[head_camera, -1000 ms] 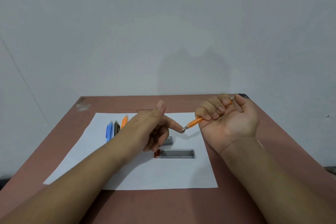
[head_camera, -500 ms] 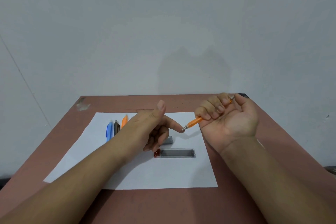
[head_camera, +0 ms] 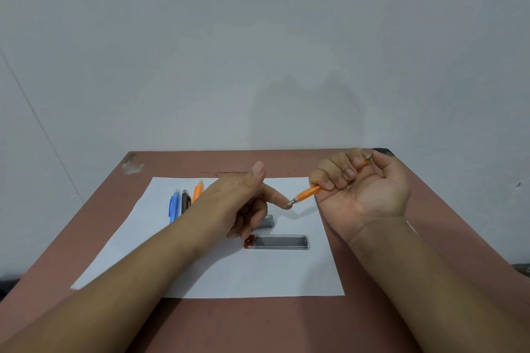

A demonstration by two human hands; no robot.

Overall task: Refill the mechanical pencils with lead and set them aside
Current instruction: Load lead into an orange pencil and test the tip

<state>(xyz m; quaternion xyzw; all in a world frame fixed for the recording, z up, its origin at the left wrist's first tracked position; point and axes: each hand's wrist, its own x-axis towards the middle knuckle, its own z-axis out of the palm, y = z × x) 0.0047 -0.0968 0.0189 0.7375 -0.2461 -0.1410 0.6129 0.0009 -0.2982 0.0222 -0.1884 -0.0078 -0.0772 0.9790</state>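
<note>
My right hand (head_camera: 364,186) grips an orange mechanical pencil (head_camera: 305,193) in a fist, with the thumb over its top end. The metal tip points down-left and touches the tip of my left index finger. My left hand (head_camera: 243,195) has the index finger stretched out and the thumb raised; its other fingers are curled and hold nothing. A clear lead case (head_camera: 279,242) with a red cap lies on the white paper (head_camera: 229,272) below the hands. A blue pencil (head_camera: 173,206), a black pencil (head_camera: 185,200) and another orange pencil (head_camera: 197,191) lie side by side at the paper's far left.
A small grey piece (head_camera: 266,221) lies on the paper, partly hidden behind my left hand. The paper rests on a reddish-brown table (head_camera: 258,324) set against a plain wall. A dark object sits at the table's far right corner (head_camera: 384,151).
</note>
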